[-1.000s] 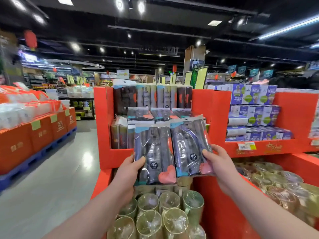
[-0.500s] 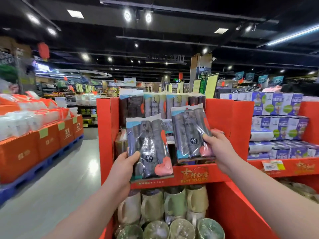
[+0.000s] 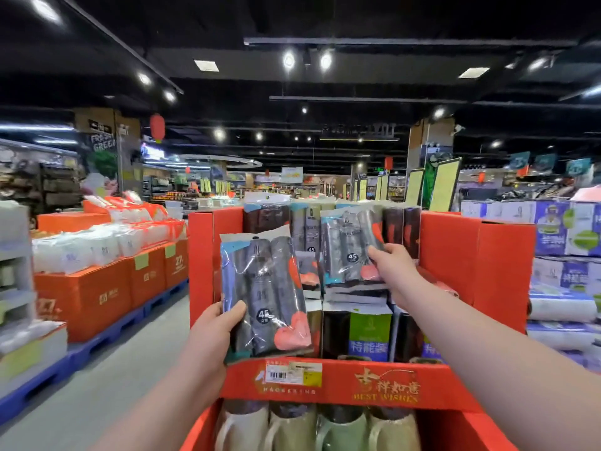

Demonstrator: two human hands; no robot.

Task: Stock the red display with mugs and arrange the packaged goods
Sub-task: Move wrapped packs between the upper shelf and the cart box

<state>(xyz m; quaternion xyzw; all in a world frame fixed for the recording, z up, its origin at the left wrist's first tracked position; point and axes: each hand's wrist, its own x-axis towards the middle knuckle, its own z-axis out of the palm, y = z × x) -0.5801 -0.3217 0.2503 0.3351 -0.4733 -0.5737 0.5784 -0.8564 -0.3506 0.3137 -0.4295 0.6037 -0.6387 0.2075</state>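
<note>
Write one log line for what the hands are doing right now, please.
left hand: grips grey pack above red display lip | right hand: grips second pack over stack | mugs: tier below | stage: arranging packs

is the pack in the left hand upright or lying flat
Upright: the left hand grips the pack at its lower edge, top end up, label facing the camera.

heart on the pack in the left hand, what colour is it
The heart is coral pink, best seen in the head view.
</note>
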